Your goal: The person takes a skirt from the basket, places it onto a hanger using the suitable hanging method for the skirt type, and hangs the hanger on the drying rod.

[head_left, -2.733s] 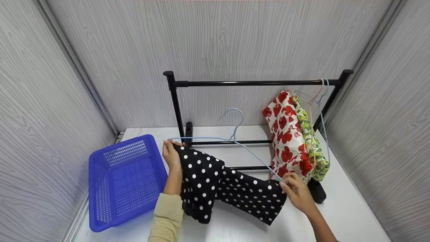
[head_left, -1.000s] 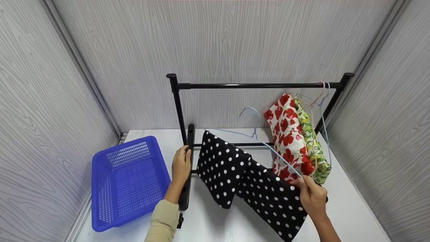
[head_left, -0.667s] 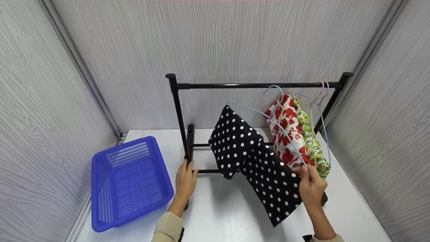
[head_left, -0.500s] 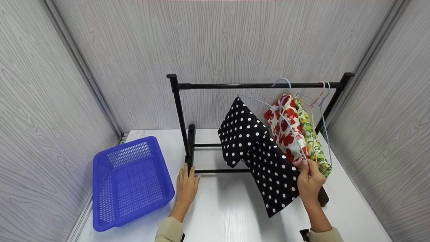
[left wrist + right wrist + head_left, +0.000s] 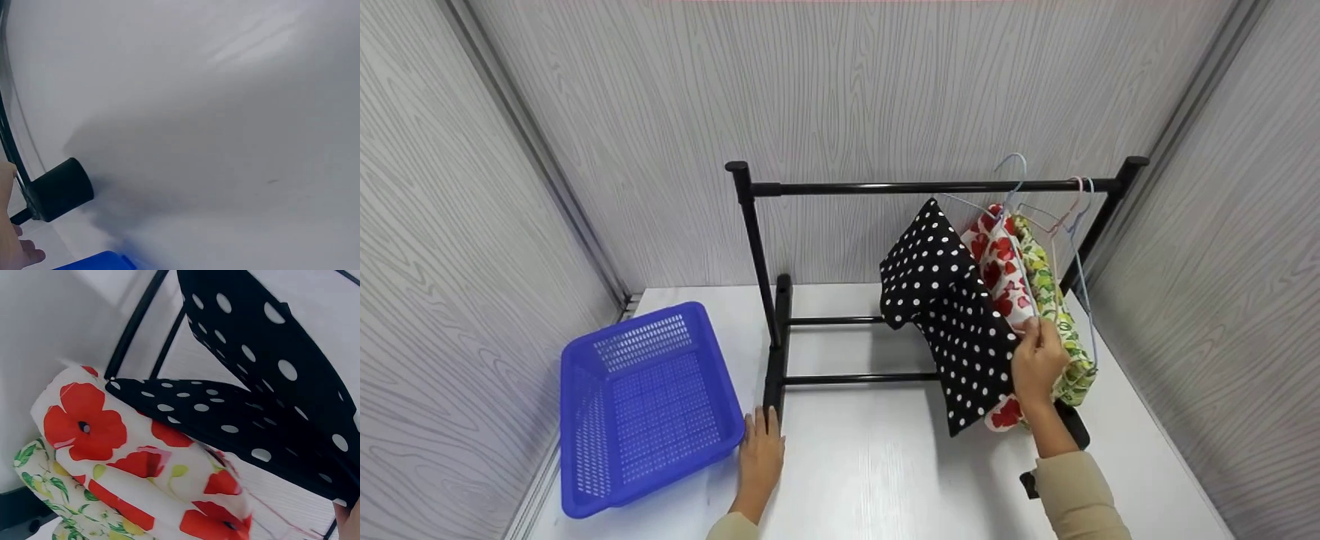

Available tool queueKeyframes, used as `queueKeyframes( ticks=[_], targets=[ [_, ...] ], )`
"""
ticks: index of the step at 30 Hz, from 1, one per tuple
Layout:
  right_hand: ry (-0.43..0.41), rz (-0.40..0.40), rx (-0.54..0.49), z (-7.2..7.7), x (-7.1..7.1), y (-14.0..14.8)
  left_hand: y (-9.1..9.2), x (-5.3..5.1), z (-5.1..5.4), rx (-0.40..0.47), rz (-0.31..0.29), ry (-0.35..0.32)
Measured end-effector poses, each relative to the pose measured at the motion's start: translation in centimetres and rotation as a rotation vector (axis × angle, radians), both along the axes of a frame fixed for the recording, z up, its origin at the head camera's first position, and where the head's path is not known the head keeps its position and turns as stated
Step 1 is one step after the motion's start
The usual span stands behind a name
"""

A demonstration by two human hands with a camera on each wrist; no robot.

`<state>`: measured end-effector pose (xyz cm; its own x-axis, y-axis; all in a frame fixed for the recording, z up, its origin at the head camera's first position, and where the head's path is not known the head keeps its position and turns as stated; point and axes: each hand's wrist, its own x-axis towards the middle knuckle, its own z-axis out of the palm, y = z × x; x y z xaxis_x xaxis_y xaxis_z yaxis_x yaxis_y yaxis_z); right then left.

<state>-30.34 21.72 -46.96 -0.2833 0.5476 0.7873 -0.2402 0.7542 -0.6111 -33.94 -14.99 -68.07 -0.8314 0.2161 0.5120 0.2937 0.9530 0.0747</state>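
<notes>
My right hand [image 5: 1039, 360] pinches the lower end of a light-blue hanger [image 5: 1024, 274], together with the edge of a black cloth with white polka dots [image 5: 971, 345]. The cloth drapes from the hanger, which tilts steeply. Its hook stands at the black rail [image 5: 885, 188]; I cannot tell whether it bears on it. In the right wrist view the dotted cloth [image 5: 225, 427] lies against a white cloth with red flowers [image 5: 93, 422]. My left hand [image 5: 761, 457] has its fingers stretched out at the front end of the rack's left foot [image 5: 775, 375].
A blue plastic basket [image 5: 652, 412] stands on the white table [image 5: 855, 465], left of the rack. A green-and-yellow patterned cloth [image 5: 1076, 375] hangs behind the red-flowered one at the rack's right end. Pink and blue hangers hook over the rail there. Panels enclose the back and sides.
The right hand has carried the hanger and dotted cloth up and away to the rail, beside the red-flowered cloth. The left hand has let go of the hanger and moved to the rack's left foot.
</notes>
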Motion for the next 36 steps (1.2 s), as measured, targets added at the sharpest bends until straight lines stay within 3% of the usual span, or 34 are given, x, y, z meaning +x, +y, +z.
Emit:
queueKeyframes(
  ticks=[4, 12, 17, 20, 25, 31, 36],
  targets=[
    [-0.041, -0.016, -0.018, -0.4, -1.3, 0.5, -0.6, 0.2, -0.6, -0.03, 0.03, -0.05],
    [-0.063, -0.065, -0.026, -2.4, -1.6, 1.8, -0.4, 0.3, -0.6, -0.02, -0.052, -0.131],
    [-0.099, -0.081, -0.012, -3.4, -1.7, 2.4, -0.3, 0.6, -0.6, -0.15, -0.047, -0.097],
    [-0.126, -0.085, -0.023, -3.8, -1.7, 2.6, -0.2, 0.6, -0.6, -0.162, -0.044, -0.071],
    [-0.166, -0.104, -0.049, -4.0, -1.3, 3.1, 0.0, 0.6, -0.4, -0.053, -0.058, -0.082],
    [-0.116, -0.146, -0.048, -4.1, -0.5, 3.7, 0.2, 0.6, -0.3, 0.069, -0.056, -0.16],
    [-0.088, -0.094, -0.075, -4.2, -0.1, 3.8, 0.3, 0.7, 0.0, 0.167, -0.058, -0.228]
  ],
)
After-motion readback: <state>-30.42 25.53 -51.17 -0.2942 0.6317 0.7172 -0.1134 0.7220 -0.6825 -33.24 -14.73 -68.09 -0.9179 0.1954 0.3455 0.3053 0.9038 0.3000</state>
